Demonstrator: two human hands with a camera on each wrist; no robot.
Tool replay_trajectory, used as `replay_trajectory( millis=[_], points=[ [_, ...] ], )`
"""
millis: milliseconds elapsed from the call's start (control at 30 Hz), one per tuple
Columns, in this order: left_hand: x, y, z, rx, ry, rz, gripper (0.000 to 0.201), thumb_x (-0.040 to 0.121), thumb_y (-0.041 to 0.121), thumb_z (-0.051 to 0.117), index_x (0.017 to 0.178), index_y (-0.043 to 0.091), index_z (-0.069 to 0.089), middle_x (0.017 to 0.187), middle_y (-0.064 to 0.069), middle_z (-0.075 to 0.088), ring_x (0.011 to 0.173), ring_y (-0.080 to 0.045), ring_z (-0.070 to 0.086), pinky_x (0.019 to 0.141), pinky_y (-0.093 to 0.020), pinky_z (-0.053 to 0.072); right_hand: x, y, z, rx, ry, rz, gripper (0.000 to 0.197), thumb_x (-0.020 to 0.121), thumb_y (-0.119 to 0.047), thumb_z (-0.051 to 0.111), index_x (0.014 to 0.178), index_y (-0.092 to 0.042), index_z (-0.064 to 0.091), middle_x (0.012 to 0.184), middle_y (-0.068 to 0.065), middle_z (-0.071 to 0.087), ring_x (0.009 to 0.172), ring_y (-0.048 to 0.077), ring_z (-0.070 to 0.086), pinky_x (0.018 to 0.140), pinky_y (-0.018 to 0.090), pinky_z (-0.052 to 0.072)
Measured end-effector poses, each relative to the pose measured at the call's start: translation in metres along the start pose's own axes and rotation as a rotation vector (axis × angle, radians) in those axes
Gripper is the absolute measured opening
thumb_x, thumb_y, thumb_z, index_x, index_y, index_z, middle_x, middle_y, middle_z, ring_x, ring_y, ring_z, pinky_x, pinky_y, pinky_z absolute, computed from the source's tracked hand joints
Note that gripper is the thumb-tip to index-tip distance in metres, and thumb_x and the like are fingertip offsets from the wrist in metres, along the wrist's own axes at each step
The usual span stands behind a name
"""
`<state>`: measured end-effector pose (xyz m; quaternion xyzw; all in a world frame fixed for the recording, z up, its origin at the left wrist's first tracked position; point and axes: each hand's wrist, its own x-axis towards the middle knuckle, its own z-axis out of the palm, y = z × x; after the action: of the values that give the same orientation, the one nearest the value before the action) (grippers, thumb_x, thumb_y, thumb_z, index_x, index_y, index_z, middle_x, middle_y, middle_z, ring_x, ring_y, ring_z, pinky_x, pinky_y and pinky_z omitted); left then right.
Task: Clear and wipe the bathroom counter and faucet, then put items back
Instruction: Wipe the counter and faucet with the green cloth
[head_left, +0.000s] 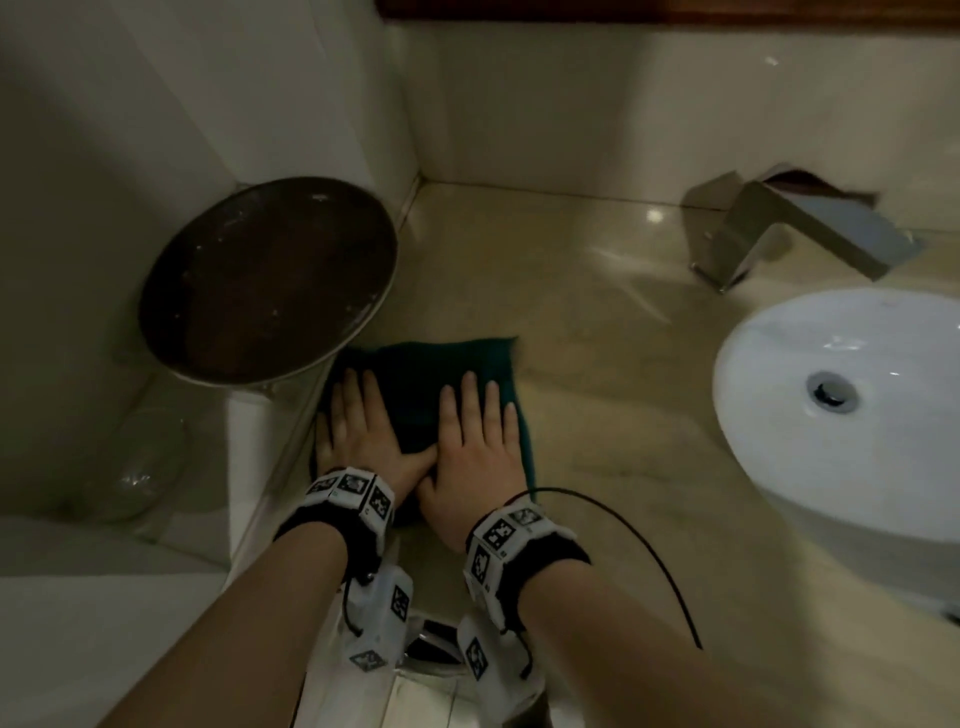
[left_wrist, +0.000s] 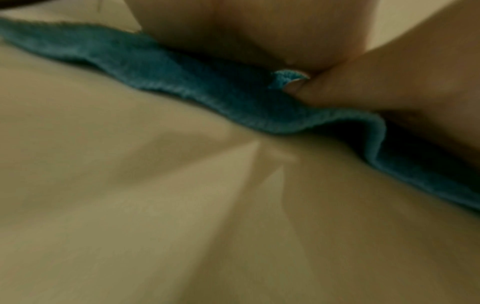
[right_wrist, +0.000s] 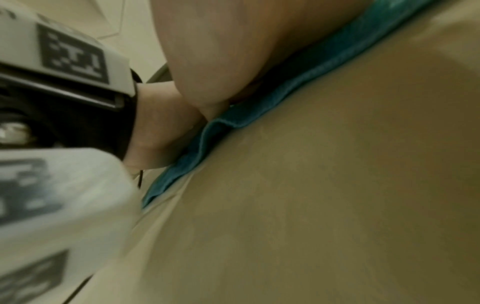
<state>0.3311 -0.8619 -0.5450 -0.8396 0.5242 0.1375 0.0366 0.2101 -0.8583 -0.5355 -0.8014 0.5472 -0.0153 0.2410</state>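
- Your left hand (head_left: 363, 436) and right hand (head_left: 475, 452) lie flat, fingers straight, side by side with thumbs touching, pressing a teal cloth (head_left: 431, 364) onto the beige counter (head_left: 597, 364).
- The cloth sits near the counter's left front edge, just beside a round dark tray (head_left: 265, 280).
- The chrome faucet (head_left: 789, 228) and white basin (head_left: 841, 395) stand well apart to your right.

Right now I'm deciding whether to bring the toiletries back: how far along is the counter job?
Clearing looks done: the counter near the hands shows no toiletries, only a dark tray leaning in the corner. In hand: left hand and right hand press flat on the teal cloth, wiping the counter's left side. Left: probably the faucet, then putting items back. Hold off.
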Motion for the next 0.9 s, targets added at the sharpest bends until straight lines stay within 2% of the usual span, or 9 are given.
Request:
replay_trajectory(
  millis=[167, 367, 533, 733, 900],
  points=[
    [-0.044, -0.010, 0.006, 0.044, -0.031, -0.051, 0.119, 0.071, 0.082, 0.040, 0.149, 0.014, -0.019, 0.158, -0.005, -0.020, 0.147, -0.021, -0.011, 0.119, -0.042, 0.000, -0.040, -0.001, 0.008, -0.010, -0.069, -0.020, 0.087, 0.088, -0.040, 0.040, 0.151, -0.013, -0.014, 0.155, 0.009, -0.028, 0.142, 0.029, -0.028, 0.116, 0.047, -0.014],
    [-0.095, 0.022, 0.023, 0.108, -0.021, -0.105, 0.117, 0.073, 0.082, 0.035, 0.148, 0.011, -0.020, 0.157, -0.007, -0.023, 0.146, -0.022, -0.013, 0.119, -0.045, -0.001, -0.088, 0.036, 0.007, -0.030, -0.091, -0.047, 0.082, 0.094, -0.044, 0.036, 0.150, -0.018, -0.018, 0.155, 0.003, -0.030, 0.142, 0.026, -0.028, 0.118, 0.046, -0.013],
    [-0.143, 0.081, 0.036, 0.105, -0.078, -0.044, 0.122, 0.070, 0.086, 0.033, 0.147, 0.010, -0.025, 0.155, -0.008, -0.029, 0.145, -0.024, -0.019, 0.118, -0.047, -0.005, -0.144, 0.090, -0.009, -0.022, -0.076, 0.032, 0.081, 0.094, -0.043, 0.034, 0.149, -0.024, -0.022, 0.154, 0.000, -0.032, 0.142, 0.024, -0.030, 0.117, 0.044, -0.014],
    [-0.192, 0.154, 0.057, 0.099, -0.089, 0.118, 0.126, 0.066, 0.090, 0.029, 0.146, 0.008, -0.026, 0.153, -0.010, -0.031, 0.144, -0.026, -0.022, 0.118, -0.049, -0.007, -0.209, 0.161, -0.021, -0.017, 0.001, 0.166, 0.083, 0.091, -0.048, 0.034, 0.148, -0.027, -0.024, 0.153, -0.003, -0.034, 0.142, 0.023, -0.029, 0.117, 0.043, -0.015],
    [-0.224, 0.198, 0.069, 0.095, -0.120, 0.226, 0.128, 0.063, 0.092, 0.023, 0.145, 0.008, -0.028, 0.151, -0.009, -0.036, 0.142, -0.026, -0.026, 0.117, -0.049, -0.010, -0.244, 0.205, -0.019, -0.016, 0.084, 0.247, 0.084, 0.079, -0.060, 0.017, 0.148, -0.031, -0.022, 0.153, -0.005, -0.033, 0.143, 0.022, -0.027, 0.116, 0.041, -0.017]
  ],
)
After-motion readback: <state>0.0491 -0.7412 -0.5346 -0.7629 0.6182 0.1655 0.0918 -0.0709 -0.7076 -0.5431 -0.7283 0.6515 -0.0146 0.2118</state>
